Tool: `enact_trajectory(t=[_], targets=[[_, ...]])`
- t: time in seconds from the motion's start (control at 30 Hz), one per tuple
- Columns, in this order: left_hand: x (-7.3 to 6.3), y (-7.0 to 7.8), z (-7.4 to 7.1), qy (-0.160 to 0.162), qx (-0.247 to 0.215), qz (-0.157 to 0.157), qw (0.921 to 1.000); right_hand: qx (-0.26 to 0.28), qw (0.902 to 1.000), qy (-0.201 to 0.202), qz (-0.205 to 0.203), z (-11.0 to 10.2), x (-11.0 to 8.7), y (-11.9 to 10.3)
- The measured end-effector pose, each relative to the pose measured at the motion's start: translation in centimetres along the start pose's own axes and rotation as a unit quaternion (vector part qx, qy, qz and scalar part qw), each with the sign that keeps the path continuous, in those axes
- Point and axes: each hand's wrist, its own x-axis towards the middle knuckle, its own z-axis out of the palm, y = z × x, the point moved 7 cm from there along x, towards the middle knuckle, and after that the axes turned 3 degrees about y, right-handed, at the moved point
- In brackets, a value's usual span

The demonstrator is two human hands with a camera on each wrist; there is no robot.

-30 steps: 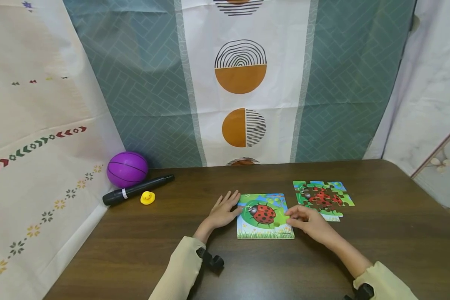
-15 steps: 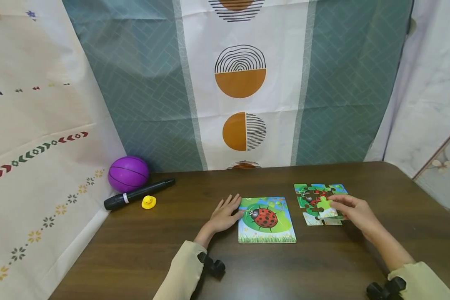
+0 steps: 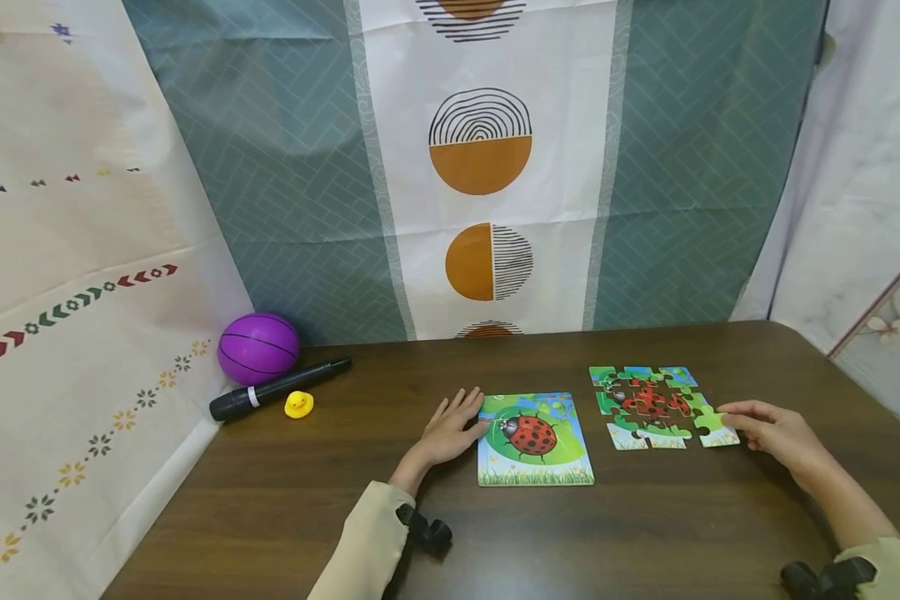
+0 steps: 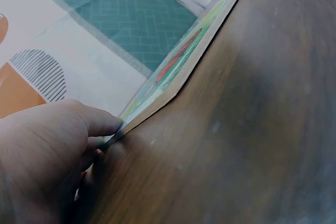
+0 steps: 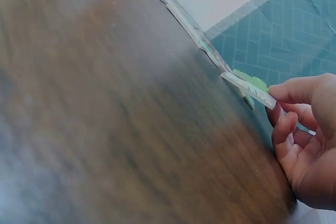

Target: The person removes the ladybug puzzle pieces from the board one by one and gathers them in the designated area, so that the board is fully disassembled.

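Note:
A square ladybug puzzle board (image 3: 536, 439) lies flat on the table. My left hand (image 3: 445, 434) rests to its left with fingers spread, and the thumb touches the board's edge in the left wrist view. To the board's right, loose jigsaw pieces (image 3: 648, 400) form a spaced-out ladybug picture. My right hand (image 3: 783, 437) pinches a green and white corner puzzle piece (image 3: 716, 429) between thumb and fingers, at the near right corner of that group. The right wrist view shows this piece tilted, just above the tabletop.
At the far left of the wooden table (image 3: 517, 542) are a purple ball (image 3: 258, 348), a black marker-like stick (image 3: 281, 388) and a yellow rubber duck (image 3: 298, 405). A patterned curtain (image 3: 487, 175) hangs behind the table's back edge.
My right hand has carried the corner piece off the puzzle board, rightward to the near right corner of the loose pieces. The left hand has stayed beside the board.

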Motion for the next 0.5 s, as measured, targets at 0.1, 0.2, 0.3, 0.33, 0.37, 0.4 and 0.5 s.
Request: enact_trajectory(t=[0.1,0.2,0.3,0.33,0.37,0.4,0.5], targets=[[0.03,-0.03,-0.09,0.002,0.002,0.004,1.0000,-0.011,0.9999,0.006,-0.009,0.21,0.18,0.09],[-0.03,-0.16,-0.24,0.003,0.005,0.000,1.0000,-0.029,0.9992,0.015,-0.023,0.59,0.49,-0.07],[0.01,-0.23,-0.29,0.003,0.007,-0.003,1.0000,-0.046,0.9982,0.016,-0.036,0.87,0.50,-0.23],[0.05,-0.28,-0.29,0.004,0.006,-0.003,1.0000,-0.050,0.9979,0.017,-0.038,0.93,0.49,-0.26],[0.07,-0.31,-0.30,0.004,0.007,-0.002,1.0000,-0.053,0.9977,0.016,-0.040,0.98,0.48,-0.29],[0.09,-0.33,-0.31,0.005,0.007,-0.001,1.0000,-0.056,0.9975,0.016,-0.041,1.01,0.46,-0.31],[0.10,-0.40,-0.27,0.004,0.008,-0.001,1.0000,-0.062,0.9971,0.020,-0.041,1.04,0.42,-0.25]])
